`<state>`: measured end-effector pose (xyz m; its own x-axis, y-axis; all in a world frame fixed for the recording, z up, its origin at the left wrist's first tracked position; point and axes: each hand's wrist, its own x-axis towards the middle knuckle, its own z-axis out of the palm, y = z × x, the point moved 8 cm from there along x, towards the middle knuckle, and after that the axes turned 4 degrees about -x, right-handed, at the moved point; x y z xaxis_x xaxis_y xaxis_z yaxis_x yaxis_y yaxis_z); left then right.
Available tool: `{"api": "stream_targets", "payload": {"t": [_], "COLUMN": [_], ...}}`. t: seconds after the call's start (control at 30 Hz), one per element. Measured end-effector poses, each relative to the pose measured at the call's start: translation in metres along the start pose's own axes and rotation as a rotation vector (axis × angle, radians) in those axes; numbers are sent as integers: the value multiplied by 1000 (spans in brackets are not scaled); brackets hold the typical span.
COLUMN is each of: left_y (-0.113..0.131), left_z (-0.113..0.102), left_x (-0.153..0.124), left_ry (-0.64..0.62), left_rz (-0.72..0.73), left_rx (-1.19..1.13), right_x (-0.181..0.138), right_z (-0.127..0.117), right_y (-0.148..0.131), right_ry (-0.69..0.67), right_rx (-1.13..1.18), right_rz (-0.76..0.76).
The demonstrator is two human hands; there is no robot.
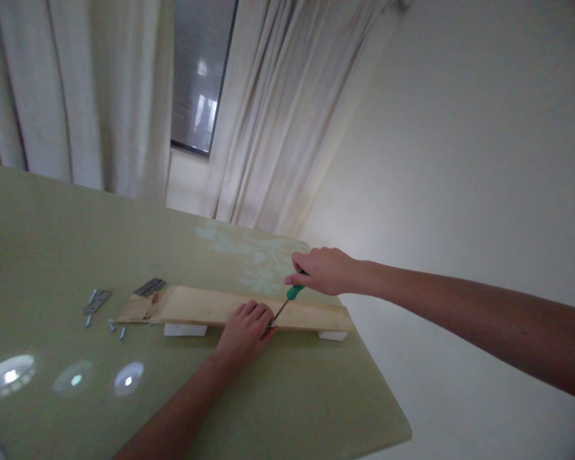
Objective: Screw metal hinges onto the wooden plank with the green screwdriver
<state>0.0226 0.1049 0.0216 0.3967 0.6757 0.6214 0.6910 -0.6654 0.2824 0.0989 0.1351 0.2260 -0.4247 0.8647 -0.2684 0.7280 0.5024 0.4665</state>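
A long pale wooden board lies across white supports on the table. My left hand is closed over its near edge, fingers curled onto the top. In my right hand is a screwdriver with a green handle, held at a slant above the board. Its shaft runs down to a small metal piece beside my left fingertips. My fingers partly hide that piece, so I cannot tell its full shape.
Left of the board lie a metal hinge and several screws. Another dark hinge sits behind the board's brown left end. White blocks show underneath. The green table ends at the right; a wall and curtains stand beyond.
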Motion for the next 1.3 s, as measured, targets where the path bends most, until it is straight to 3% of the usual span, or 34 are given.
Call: {"api": "stream_targets", "payload": {"t": [0.1, 0.27, 0.43, 0.53, 0.6, 0.7, 0.9, 1.03, 1.13, 1.2, 1.3], "left_y": [0, 1, 1, 2, 2, 3, 3, 2, 1, 2, 2], "left_z": [0, -1, -1, -1, -1, -1, 1, 3, 4, 4, 4], "left_x": [0, 0, -1, -1, -1, 0, -1, -1, -1, -1, -2], "left_ry": [-10, 6, 28, 18, 10, 2, 6, 15, 28, 35, 36], "left_rz": [-4, 17, 30, 28, 21, 15, 18, 13, 20, 29, 35], "left_rx": [2, 18, 15, 27, 33, 30, 44, 49, 53, 54, 54], "right_x": [-5, -5, -4, -4, -4, -6, -4, -3, 7, 14, 22], "right_z": [2, 1, 5, -2, -2, 0, -6, -4, -5, 0, 9], "right_y": [-5, 2, -8, -4, -1, -8, -7, -22, -12, 0, 5], "right_ry": [-57, -13, -63, -18, -53, -120, -41, -56, 28, 3, -85], "right_rx": [40, -84, -37, -65, -70, -25, -55, -16, -81, -88, -37], "right_rz": [-79, 26, -97, -42, -4, -89, -26, -181, -72, 8, -59]}}
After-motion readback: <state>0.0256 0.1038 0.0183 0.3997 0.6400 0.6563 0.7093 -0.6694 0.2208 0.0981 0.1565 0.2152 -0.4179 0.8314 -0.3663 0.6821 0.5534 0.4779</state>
